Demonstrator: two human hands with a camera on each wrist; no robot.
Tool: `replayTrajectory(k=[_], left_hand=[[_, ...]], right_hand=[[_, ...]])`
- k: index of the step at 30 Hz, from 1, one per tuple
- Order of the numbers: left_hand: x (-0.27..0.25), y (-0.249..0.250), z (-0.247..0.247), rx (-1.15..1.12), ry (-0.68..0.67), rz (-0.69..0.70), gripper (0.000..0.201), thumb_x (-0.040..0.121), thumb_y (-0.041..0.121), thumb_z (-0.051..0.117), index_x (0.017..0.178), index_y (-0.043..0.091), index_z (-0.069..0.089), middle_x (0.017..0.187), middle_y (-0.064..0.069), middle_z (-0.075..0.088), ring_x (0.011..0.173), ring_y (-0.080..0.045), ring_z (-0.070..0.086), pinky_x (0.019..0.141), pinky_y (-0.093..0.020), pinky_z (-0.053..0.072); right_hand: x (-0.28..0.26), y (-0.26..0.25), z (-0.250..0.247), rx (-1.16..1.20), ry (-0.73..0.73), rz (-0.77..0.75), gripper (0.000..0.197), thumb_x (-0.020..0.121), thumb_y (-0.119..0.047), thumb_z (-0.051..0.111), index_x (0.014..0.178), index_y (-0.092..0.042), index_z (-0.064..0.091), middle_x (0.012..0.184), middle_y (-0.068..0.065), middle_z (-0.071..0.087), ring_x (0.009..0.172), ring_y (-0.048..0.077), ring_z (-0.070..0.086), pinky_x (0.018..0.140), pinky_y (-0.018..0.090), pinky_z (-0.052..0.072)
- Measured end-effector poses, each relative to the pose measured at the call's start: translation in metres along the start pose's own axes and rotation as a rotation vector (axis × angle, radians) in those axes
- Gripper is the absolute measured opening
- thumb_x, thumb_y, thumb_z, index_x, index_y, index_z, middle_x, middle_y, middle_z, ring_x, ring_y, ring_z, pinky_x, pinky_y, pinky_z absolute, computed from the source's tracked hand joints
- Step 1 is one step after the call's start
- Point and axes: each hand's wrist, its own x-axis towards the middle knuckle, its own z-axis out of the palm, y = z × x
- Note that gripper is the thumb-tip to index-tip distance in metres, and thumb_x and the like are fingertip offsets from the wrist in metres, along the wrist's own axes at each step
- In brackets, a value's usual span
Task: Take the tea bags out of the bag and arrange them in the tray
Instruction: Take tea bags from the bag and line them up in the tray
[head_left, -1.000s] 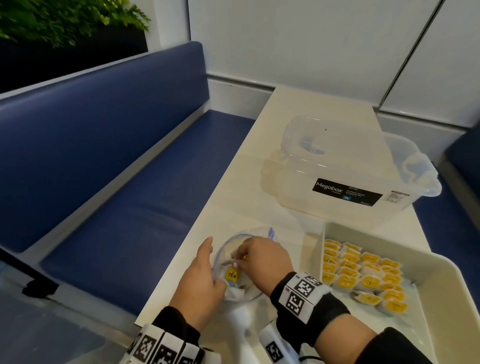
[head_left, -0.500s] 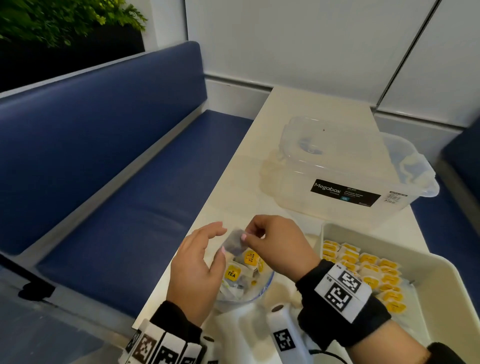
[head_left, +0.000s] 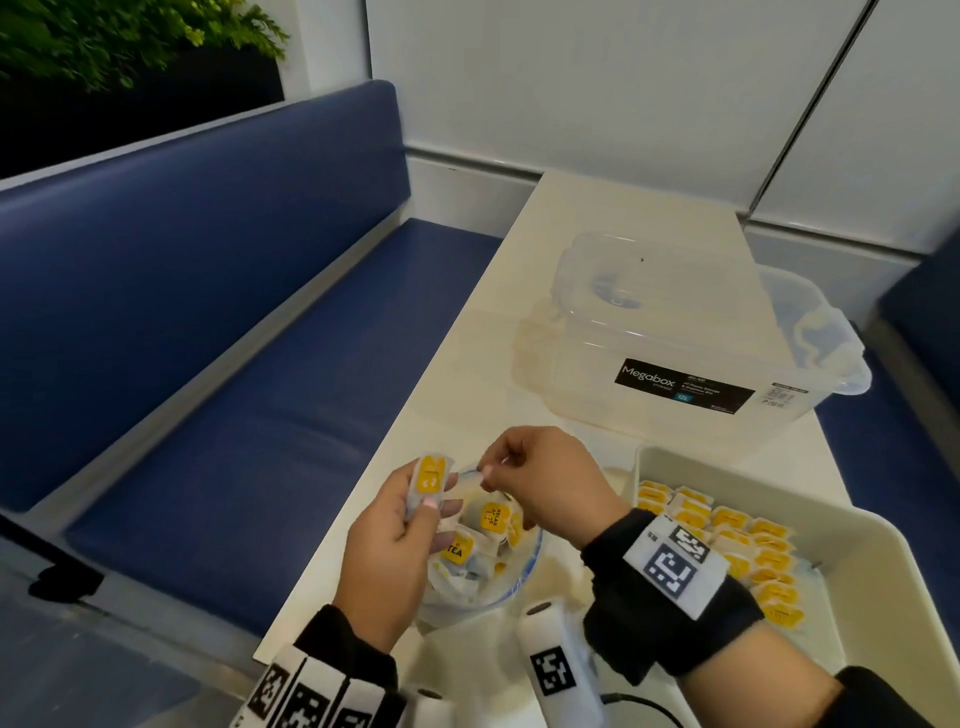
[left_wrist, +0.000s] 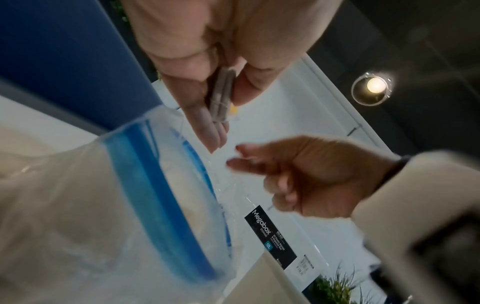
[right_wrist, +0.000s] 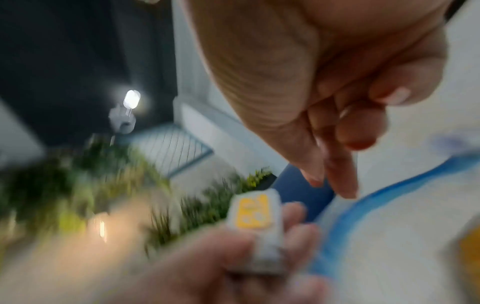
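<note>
Left hand (head_left: 387, 540) pinches tea bags (head_left: 430, 480), yellow label facing up, between thumb and curled fingers; long axis runs away from the person, label end farthest. The left wrist view shows two packets edge-on, stacked flat against each other in that pinch. The hand is raised over the zip bag (head_left: 480, 561), palm turned inward, thumb across the near end of the packets.

Right hand (head_left: 545, 480) hovers over the zip bag's far rim, back up, index finger and thumb meeting at the tips, other fingers curled; whether they pinch the clear rim, cannot tell.

Zip bag lies open on the surface (head_left: 613, 218), holding more yellow-label packets at mixed angles. Tray (head_left: 883, 566), just right of the zip bag, holds rows of packets. Clear Megabox container (head_left: 680, 332) stands beyond the zip bag.
</note>
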Motion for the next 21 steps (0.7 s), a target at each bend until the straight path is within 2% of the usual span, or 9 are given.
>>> replayTrajectory(k=[2, 3, 5, 9, 11, 14, 18, 19, 21], left_hand=[[0.002, -0.003, -0.001, -0.069, -0.003, -0.078, 0.033, 0.097, 0.005, 0.043, 0.103, 0.033, 0.057, 0.109, 0.006, 0.067, 0.091, -0.011, 0.069, 0.067, -0.024, 0.057], [0.002, -0.004, -0.001, -0.09, -0.015, -0.109, 0.035, 0.096, 0.001, 0.041, 0.103, 0.032, 0.057, 0.11, 0.004, 0.066, 0.091, -0.013, 0.07, 0.067, -0.024, 0.057], [0.004, -0.007, -0.001, -0.104, -0.042, -0.149, 0.039, 0.095, -0.003, 0.039, 0.104, 0.03, 0.055, 0.11, 0.0, 0.065, 0.091, -0.014, 0.07, 0.068, -0.024, 0.058], [0.005, -0.01, 0.0, -0.117, -0.05, -0.174, 0.042, 0.094, -0.006, 0.036, 0.105, 0.031, 0.054, 0.106, -0.003, 0.063, 0.09, -0.014, 0.07, 0.069, -0.025, 0.058], [0.005, -0.011, 0.0, -0.128, -0.048, -0.183, 0.042, 0.094, -0.007, 0.036, 0.106, 0.029, 0.054, 0.106, -0.003, 0.063, 0.09, -0.015, 0.07, 0.069, -0.025, 0.058], [0.005, -0.01, -0.001, -0.14, -0.048, -0.194, 0.041, 0.094, -0.007, 0.035, 0.112, 0.025, 0.053, 0.106, -0.002, 0.063, 0.088, -0.014, 0.071, 0.068, -0.023, 0.058], [0.005, -0.009, -0.002, -0.154, -0.049, -0.205, 0.042, 0.093, -0.008, 0.034, 0.116, 0.022, 0.052, 0.105, -0.003, 0.064, 0.089, -0.013, 0.07, 0.067, -0.022, 0.058], [0.005, -0.008, -0.002, -0.156, -0.046, -0.209, 0.041, 0.093, -0.007, 0.035, 0.117, 0.022, 0.052, 0.106, -0.004, 0.064, 0.09, -0.014, 0.07, 0.067, -0.022, 0.058], [0.005, -0.007, -0.003, -0.152, -0.04, -0.211, 0.041, 0.093, -0.007, 0.035, 0.118, 0.021, 0.051, 0.107, -0.005, 0.063, 0.091, -0.015, 0.07, 0.068, -0.023, 0.058]], right_hand=[[0.004, 0.007, 0.007, -0.366, -0.076, -0.012, 0.027, 0.082, -0.009, 0.052, 0.093, -0.027, 0.07, 0.1, -0.001, 0.069, 0.079, 0.018, 0.064, 0.068, 0.024, 0.048], [0.006, 0.009, 0.011, -0.494, -0.118, -0.007, 0.033, 0.083, -0.008, 0.05, 0.102, -0.028, 0.069, 0.109, 0.001, 0.066, 0.095, 0.023, 0.063, 0.077, 0.027, 0.047], [0.007, 0.011, 0.02, -0.665, -0.19, -0.015, 0.038, 0.088, -0.008, 0.046, 0.116, -0.024, 0.065, 0.117, 0.006, 0.063, 0.107, 0.028, 0.059, 0.083, 0.031, 0.046], [0.011, 0.015, 0.034, -0.85, -0.271, -0.027, 0.031, 0.089, -0.007, 0.045, 0.112, -0.015, 0.066, 0.103, 0.009, 0.062, 0.103, 0.03, 0.06, 0.073, 0.031, 0.04], [0.013, 0.016, 0.037, -0.858, -0.243, -0.041, 0.03, 0.088, -0.005, 0.046, 0.108, -0.014, 0.066, 0.106, 0.009, 0.063, 0.102, 0.03, 0.061, 0.072, 0.03, 0.039], [0.015, 0.018, 0.035, -0.811, -0.148, -0.07, 0.03, 0.088, -0.006, 0.047, 0.109, -0.015, 0.067, 0.107, 0.01, 0.065, 0.1, 0.031, 0.062, 0.074, 0.03, 0.043], [0.016, 0.018, 0.022, -0.649, -0.077, -0.071, 0.022, 0.091, -0.02, 0.052, 0.103, -0.017, 0.07, 0.101, 0.008, 0.067, 0.093, 0.03, 0.061, 0.07, 0.027, 0.039], [0.016, 0.017, 0.017, -0.595, -0.076, -0.074, 0.019, 0.092, -0.023, 0.053, 0.097, -0.016, 0.07, 0.095, 0.007, 0.067, 0.087, 0.028, 0.059, 0.067, 0.026, 0.037], [0.015, 0.016, 0.007, -0.49, -0.076, -0.085, 0.023, 0.092, -0.026, 0.054, 0.073, -0.017, 0.063, 0.073, 0.002, 0.058, 0.075, 0.023, 0.05, 0.059, 0.025, 0.032]])
